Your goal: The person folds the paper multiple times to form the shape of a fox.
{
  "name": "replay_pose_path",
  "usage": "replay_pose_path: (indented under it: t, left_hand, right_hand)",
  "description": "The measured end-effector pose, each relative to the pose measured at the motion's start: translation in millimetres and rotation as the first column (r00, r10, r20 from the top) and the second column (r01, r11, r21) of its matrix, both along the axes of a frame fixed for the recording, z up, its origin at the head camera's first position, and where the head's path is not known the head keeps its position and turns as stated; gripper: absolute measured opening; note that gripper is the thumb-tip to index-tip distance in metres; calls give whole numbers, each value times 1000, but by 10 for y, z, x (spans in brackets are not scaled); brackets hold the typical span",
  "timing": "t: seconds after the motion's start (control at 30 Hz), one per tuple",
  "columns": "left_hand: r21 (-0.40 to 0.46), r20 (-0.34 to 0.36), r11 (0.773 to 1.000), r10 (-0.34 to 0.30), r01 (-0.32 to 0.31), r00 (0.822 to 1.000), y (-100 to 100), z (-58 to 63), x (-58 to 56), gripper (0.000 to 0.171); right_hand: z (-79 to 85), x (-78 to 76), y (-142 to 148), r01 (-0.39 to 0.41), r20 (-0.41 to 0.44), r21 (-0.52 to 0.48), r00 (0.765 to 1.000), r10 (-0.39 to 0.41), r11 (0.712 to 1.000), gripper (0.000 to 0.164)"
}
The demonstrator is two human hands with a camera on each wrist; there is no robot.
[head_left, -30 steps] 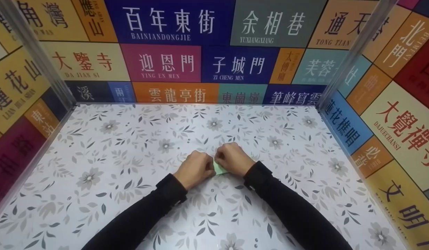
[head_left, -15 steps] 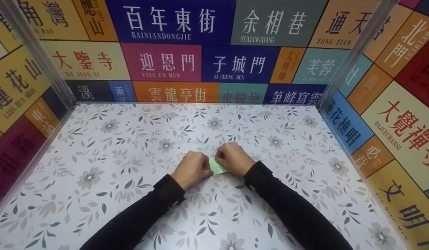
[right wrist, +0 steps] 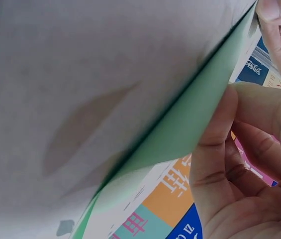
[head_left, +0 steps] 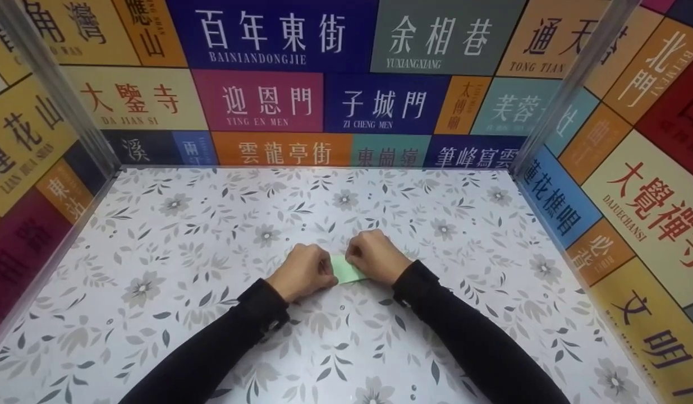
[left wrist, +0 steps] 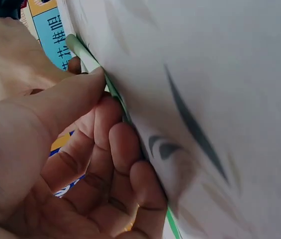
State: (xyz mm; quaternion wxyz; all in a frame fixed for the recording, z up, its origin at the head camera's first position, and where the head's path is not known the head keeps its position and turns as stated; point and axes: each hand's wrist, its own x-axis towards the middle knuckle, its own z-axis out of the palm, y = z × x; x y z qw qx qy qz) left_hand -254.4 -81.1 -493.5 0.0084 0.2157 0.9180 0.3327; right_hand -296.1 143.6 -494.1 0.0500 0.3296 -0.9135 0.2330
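Note:
A small light-green sheet of paper (head_left: 346, 270) lies low on the tabletop between my two hands. In the right wrist view the green paper (right wrist: 180, 117) looks folded or curled, with one edge lifted. My right hand (head_left: 377, 257) pinches that raised edge between thumb and index finger; the right hand (right wrist: 244, 164) hides part of it. At the paper's left end, my left hand (head_left: 307, 272) has thumb and index finger together on it. The left wrist view shows the left hand (left wrist: 75, 134) pinching the thin green edge, other fingers curled against the table.
A white tabletop (head_left: 211, 331) with grey flowers and leaves spreads around the hands. Colourful panels with Chinese lettering (head_left: 262, 101) stand along the back and both sides. Clear strips (head_left: 576, 84) run up the rear corners.
My left hand has slid left along the green paper, so more of it shows between the hands. The right hand stays almost in place.

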Motion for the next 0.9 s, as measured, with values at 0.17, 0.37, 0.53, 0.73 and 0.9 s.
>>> replay_pose_path:
  t: [0.17, 0.37, 0.53, 0.73, 0.9]
  left_hand:
    - [-22, 20, 999, -41, 41, 999, -48, 27, -31, 16]
    - [-7, 63, 994, -108, 109, 992, -118, 53, -69, 14]
    - [-5, 76, 988, -152, 153, 985, -180, 62, -87, 13]
    - [6, 116, 980, -199, 199, 973, -247, 49, -113, 14]
    - [24, 88, 971, -237, 236, 967, -311, -53, -183, 15]
  right_hand:
    - [-2, -2, 6, -5, -9, 9, 1000, 5, 1000, 11]
    - [4, -6, -18, -6, 8, 9, 1000, 6, 1000, 11]
    - [14, -3, -31, 2, 18, 11, 1000, -3, 1000, 11]
    - [18, 3, -27, 10, 18, 4, 1000, -10, 1000, 11]
    - [12, 5, -23, 17, 28, -8, 999, -17, 1000, 11]
